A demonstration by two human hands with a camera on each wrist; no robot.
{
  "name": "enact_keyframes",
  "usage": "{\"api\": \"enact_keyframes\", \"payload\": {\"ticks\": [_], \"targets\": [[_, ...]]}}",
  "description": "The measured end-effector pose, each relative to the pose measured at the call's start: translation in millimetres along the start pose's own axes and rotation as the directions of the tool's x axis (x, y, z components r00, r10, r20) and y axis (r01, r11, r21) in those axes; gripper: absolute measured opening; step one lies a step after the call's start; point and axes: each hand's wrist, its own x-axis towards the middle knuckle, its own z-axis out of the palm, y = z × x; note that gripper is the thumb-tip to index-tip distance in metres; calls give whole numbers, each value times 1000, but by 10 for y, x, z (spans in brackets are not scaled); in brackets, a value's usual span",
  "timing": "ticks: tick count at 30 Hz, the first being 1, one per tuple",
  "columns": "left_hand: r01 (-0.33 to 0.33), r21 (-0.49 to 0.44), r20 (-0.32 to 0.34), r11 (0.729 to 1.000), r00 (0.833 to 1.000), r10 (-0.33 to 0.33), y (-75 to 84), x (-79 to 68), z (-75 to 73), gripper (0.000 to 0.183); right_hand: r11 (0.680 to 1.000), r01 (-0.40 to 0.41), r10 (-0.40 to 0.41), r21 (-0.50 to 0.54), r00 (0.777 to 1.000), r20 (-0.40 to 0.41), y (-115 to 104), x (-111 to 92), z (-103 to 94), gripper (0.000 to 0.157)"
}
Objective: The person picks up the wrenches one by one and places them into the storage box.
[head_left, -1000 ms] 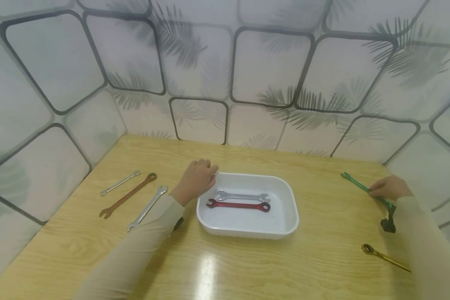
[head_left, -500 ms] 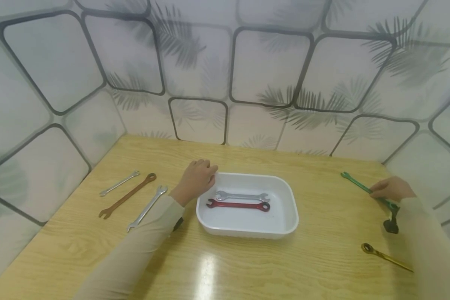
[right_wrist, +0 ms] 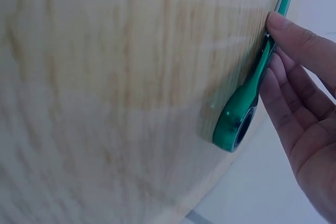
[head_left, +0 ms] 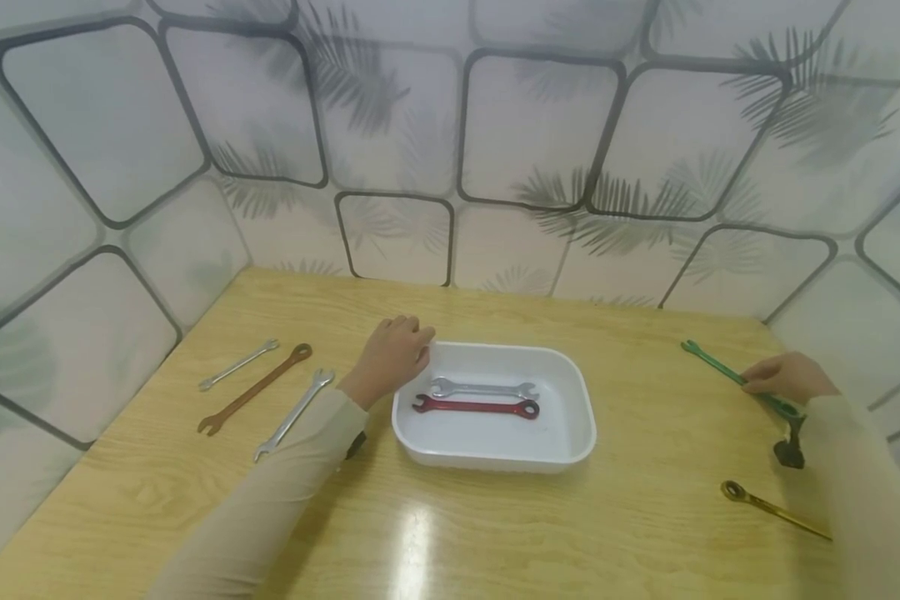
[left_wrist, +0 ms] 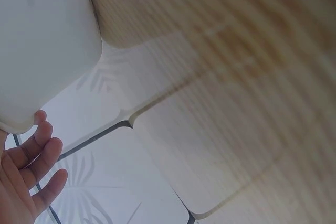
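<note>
1. The left arm (head_left: 221, 533), in a long beige cloth sleeve (head_left: 300, 462), reaches diagonally forward and inward.
2. The bare left hand (head_left: 390, 354) turns its back upward, the fingers (left_wrist: 44, 162) bent and slightly parted.
3. The right arm (head_left: 870, 517), in a matching beige sleeve (head_left: 840, 450), stretches forward, well apart from the left.
4. The bare right hand (head_left: 787, 377) pinches between thumb (right_wrist: 299, 38) and fingertips, its other fingers curved behind.

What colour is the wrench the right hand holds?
Green metal wrench, clearest in the right wrist view.

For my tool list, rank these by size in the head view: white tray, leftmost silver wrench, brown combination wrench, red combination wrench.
White tray
Brown combination wrench and red combination wrench: too alike to rank
Leftmost silver wrench
</note>
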Motion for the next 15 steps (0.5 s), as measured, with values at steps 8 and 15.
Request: {"api": "enact_keyframes", "payload": {"ticks": [8,15], "targets": [[-3,5,-6,1000,1000,3,-14,5,6,17,1000,3,-3,9,1000,4,-36,-19,-30,42],[-6,7,-7,1000,1000,6,2,4,2,16,1000,10,-10,4,1000,2,-10,-37,-4,42]]}}
